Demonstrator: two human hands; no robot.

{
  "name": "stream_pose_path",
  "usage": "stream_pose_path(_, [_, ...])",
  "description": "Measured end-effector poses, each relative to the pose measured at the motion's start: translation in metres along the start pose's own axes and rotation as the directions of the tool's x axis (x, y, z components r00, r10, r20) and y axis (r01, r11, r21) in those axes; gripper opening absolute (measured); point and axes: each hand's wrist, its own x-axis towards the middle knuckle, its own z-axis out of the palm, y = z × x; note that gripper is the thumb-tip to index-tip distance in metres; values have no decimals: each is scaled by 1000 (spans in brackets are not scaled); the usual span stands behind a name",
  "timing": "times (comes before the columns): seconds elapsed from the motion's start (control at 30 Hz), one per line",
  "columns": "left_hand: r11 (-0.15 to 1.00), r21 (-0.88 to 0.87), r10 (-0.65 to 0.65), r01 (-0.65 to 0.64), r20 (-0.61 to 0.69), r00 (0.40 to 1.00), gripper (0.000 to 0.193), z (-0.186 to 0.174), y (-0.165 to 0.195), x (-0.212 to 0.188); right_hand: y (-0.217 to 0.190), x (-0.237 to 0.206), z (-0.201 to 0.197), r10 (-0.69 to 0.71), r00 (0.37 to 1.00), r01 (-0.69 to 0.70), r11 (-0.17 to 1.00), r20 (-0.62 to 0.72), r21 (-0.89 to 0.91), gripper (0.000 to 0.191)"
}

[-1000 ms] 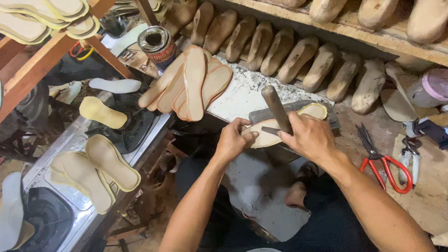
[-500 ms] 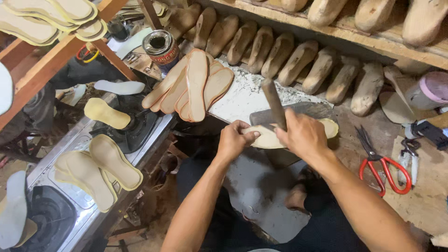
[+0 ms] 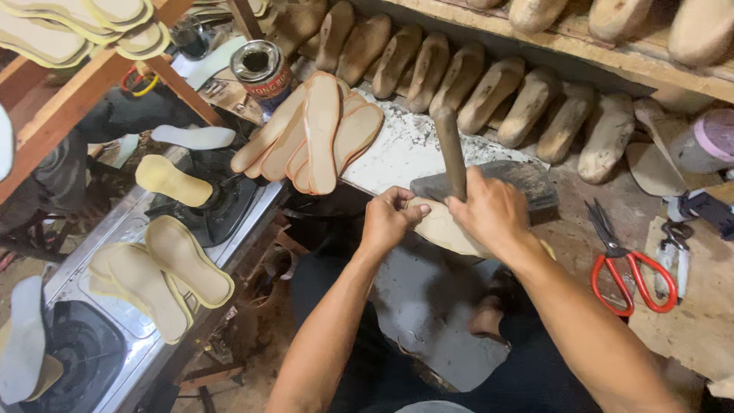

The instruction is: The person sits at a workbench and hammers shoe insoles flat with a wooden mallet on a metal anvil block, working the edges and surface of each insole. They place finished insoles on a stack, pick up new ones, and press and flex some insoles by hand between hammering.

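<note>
Nearest the camera, the person's two forearms reach up from the lower edge toward the middle of the view, over a pale slab resting on the lap. To the near left, several cream insoles (image 3: 180, 260) with yellow rims lie on a gas stove (image 3: 84, 359).

At centre, the left hand (image 3: 388, 222) has its grip closed on the left end of a pale shoe sole (image 3: 447, 229), thumb and fingers pinching the edge. The sole lies flat at the near edge of the worktop (image 3: 397, 149), partly hidden under both hands. Just to the right, the right hand (image 3: 493, 210) is wrapped tight around the wooden handle of a hammer (image 3: 453, 157); the handle stands nearly upright, pointing away from the camera, and the hammer's head is hidden behind the fingers, so whether it touches the sole cannot be told. A dark flat stone block (image 3: 527, 180) sits directly behind the hands.

To the right, red-handled scissors (image 3: 623, 264) lie on the worktop, well apart from the hands. Left of centre and a little farther, a fanned stack of tan soles (image 3: 321, 130) rests on the worktop, with an open metal can (image 3: 262, 67) just beyond it.

Farthest off, a row of wooden shoe lasts (image 3: 489, 95) leans against the back wall beneath a shelf.
</note>
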Motion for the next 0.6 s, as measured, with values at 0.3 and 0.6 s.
stream_pose_path(0.3, [992, 126, 30, -21, -69, 997, 38, -1, 3, -2, -12, -1, 0, -57, 997, 58, 998, 51, -27, 49])
stream_pose_path(0.6, [997, 79, 16, -18, 25, 1000, 29, 2, 4, 7, -11, 21, 5, 8, 1000, -8, 998, 13, 67, 48])
